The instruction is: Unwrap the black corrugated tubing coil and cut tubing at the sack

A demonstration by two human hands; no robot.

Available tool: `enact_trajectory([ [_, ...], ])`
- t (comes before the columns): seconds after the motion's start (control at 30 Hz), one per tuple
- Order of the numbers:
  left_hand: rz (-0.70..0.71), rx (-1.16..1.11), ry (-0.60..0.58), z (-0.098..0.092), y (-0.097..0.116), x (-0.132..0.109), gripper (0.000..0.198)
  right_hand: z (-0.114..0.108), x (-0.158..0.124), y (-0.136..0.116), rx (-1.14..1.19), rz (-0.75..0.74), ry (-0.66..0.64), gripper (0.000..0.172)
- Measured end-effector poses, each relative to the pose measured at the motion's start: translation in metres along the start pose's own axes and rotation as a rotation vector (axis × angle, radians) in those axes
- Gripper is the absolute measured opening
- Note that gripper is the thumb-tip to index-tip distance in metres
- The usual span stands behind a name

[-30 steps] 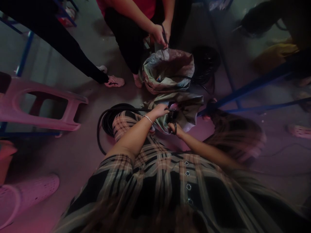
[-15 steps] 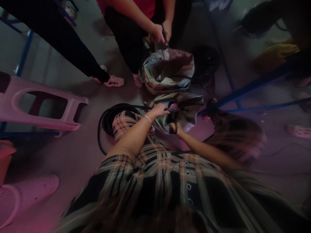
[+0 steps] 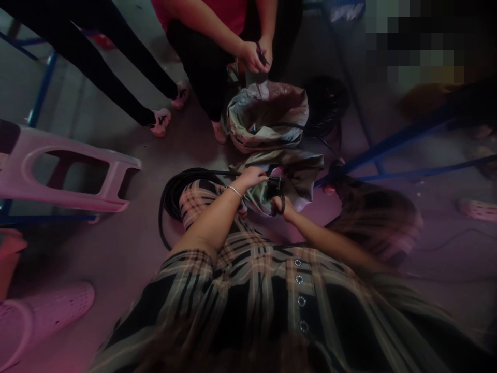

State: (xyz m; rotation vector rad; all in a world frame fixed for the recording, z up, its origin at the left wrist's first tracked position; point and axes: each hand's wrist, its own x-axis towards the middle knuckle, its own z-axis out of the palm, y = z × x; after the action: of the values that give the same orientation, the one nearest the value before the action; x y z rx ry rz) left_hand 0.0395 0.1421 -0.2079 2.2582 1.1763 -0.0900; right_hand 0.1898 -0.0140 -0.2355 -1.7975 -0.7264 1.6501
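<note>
My left hand (image 3: pixel 254 177) is closed around a black cable (image 3: pixel 229 172), whose end points right over an open woven sack (image 3: pixel 305 171). That cable runs back to a loose coil (image 3: pixel 173 194) by my left knee. In my right hand (image 3: pixel 285 207) is a pair of scissors (image 3: pixel 282 201); a dark handle loop shows around the fingers. Its blades stand up close to the cable's end, though I cannot tell if they touch it. What lies inside the near sack is mostly dark.
Another open sack (image 3: pixel 267 140) stands just beyond, with a second black coil (image 3: pixel 328 103) beside it. A co-worker's hands (image 3: pixel 258 56) hold a dark tool above it. A pink stool (image 3: pixel 77 197) is at left, blue metal bars (image 3: pixel 373 150) at right, a pink clog (image 3: pixel 66 305) lower left.
The scissors have turned slightly, and their blades show more clearly by the cable's end. My left hand stays nearly in place. A standing person's legs at upper left have shifted left.
</note>
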Motion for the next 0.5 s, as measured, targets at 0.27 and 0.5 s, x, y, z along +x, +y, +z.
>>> enact_trajectory([
  [0.27, -0.008, -0.019, -0.009, 0.0062, -0.0052, 0.0030, 0.034, 0.0014, -0.0065, -0.0053, 0.023, 0.016, 0.018, 0.011],
  [0.5, -0.037, 0.018, -0.011, 0.0054, -0.0034, 0.0023, 0.033, 0.0021, -0.0028, 0.0018, -0.005, -0.031, 0.050, 0.010],
])
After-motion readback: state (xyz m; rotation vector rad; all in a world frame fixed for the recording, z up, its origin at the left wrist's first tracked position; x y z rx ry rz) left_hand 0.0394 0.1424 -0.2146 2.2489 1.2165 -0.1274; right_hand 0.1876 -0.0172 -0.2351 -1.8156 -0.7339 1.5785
